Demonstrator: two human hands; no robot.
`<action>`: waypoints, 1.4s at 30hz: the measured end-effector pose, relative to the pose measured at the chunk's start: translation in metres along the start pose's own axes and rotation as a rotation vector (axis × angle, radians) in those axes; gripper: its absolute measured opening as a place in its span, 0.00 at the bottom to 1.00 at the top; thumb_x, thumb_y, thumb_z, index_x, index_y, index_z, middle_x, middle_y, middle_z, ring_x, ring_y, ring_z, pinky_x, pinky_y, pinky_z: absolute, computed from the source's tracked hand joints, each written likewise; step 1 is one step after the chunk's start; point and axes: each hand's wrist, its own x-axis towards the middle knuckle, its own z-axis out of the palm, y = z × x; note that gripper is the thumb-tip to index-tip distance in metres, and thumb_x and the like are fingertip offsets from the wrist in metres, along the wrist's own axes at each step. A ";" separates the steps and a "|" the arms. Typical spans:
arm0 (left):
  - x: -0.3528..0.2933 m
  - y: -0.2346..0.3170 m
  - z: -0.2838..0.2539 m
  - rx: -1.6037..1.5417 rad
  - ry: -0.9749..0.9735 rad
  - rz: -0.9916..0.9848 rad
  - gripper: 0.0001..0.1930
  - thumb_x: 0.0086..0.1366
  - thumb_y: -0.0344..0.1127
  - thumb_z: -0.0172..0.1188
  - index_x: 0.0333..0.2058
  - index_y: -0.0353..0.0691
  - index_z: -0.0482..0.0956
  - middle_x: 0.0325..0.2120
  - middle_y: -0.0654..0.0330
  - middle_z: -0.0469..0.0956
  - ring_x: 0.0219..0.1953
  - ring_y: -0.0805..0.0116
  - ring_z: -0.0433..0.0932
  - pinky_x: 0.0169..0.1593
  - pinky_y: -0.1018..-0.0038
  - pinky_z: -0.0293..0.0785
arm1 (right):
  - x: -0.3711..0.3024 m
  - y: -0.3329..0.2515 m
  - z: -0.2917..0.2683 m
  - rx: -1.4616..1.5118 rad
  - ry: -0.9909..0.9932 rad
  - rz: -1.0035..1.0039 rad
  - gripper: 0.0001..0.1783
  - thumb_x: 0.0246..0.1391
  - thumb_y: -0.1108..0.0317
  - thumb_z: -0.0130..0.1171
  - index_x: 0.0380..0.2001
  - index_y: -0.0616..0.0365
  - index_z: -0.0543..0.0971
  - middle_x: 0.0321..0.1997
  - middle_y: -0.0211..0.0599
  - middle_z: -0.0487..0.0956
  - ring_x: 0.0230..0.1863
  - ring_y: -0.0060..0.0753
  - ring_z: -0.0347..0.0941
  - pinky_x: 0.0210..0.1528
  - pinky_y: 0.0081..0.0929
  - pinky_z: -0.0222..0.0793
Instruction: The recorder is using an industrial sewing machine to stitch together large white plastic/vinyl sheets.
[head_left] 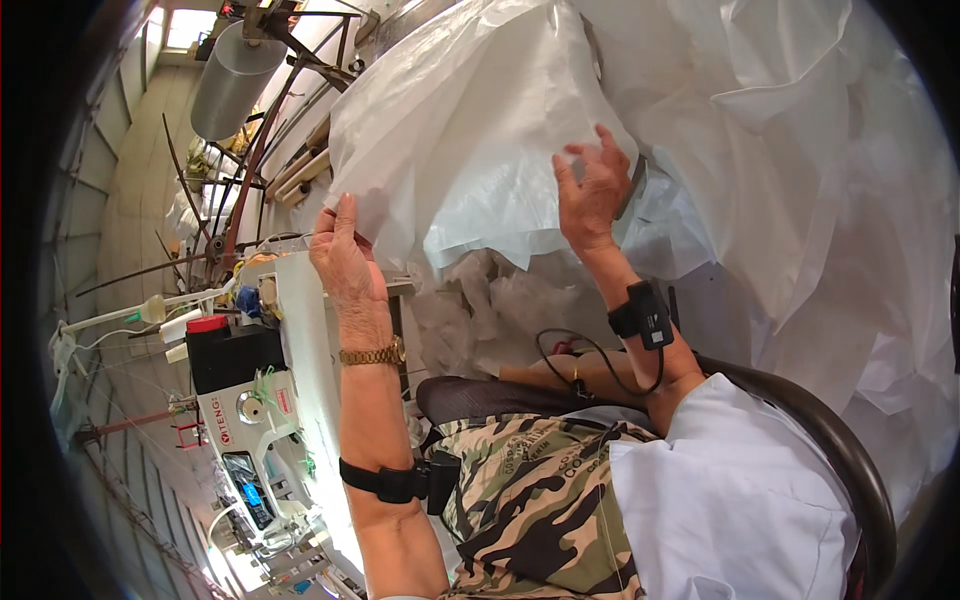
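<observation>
A large white, slightly see-through plastic sheet (490,120) hangs spread out in front of me, its lower edge uneven. At the sheet's left edge, my left hand (345,250) is closed, pinching the material between thumb and fingers. My right hand (592,195) is raised close to the sheet's right side. Its fingers are apart and slightly blurred, and nothing shows in them. Whether its palm touches the sheet, I cannot tell.
A white sewing machine (250,420) stands on a pale table (312,350) to my left. More white sheeting (780,180) is heaped on the right. A large grey cylinder (235,85) and metal rods are at the far left. A dark curved chair rail (830,430) passes beside my right arm.
</observation>
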 end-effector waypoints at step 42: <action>-0.033 -0.007 0.075 0.870 -0.528 0.422 0.35 0.57 0.36 0.68 0.61 0.37 0.63 0.56 0.49 0.71 0.54 0.53 0.74 0.57 0.63 0.70 | 0.059 -0.077 0.032 1.566 -0.494 0.607 0.10 0.59 0.64 0.60 0.29 0.60 0.79 0.28 0.24 0.76 0.30 0.14 0.68 0.33 0.15 0.65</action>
